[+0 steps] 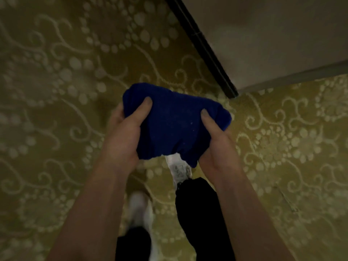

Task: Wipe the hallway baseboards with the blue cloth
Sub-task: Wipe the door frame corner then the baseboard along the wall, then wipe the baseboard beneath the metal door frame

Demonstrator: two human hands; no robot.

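Above the carpet [56, 110], both my left hand [122, 136] and right hand [216, 147] grip the cloth [175, 125]; I'd fold it flat before reaching the baseboard [207, 49].

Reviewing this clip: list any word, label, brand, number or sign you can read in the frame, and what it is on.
None can be read.
Dark blue bunched cloth, held by the left hand and right hand: plain, no tag showing.
White sneakers: dark marks, too blurred to read.
Olive patterned carpet and dark baseboard: no text.
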